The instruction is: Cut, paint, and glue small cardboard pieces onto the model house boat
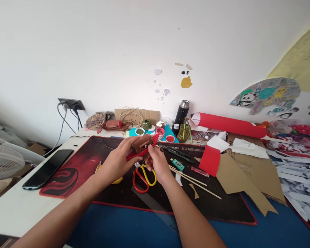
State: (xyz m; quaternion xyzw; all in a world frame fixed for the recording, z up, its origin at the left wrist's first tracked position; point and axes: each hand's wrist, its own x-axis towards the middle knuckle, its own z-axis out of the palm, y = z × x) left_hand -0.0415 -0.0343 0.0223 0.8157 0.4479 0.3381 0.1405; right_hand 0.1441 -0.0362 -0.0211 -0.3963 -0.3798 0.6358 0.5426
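A small model boat (144, 142), with a pointed red hull and a rounded brown canopy, is held up in the air over the dark mat. My left hand (121, 156) wraps round its left end, fingers over the canopy and thumb along the red side. At the other end, my right hand (156, 161) pinches the boat close to its red tip; some of its fingers are hidden underneath. Below the hands lie scissors (141, 182) with one red and one yellow handle. Beside my right wrist are thin wooden sticks (196, 179) and a green eraser-like block (177, 164).
Paint pots (160, 132) and a black flask (182, 111) stand near the wall. A similar reddish boat (113, 124) sits at the back left. A utility knife (179, 154), red paper (210, 160) and cardboard (228, 175) lie rightward; a phone (48, 168) lies left.
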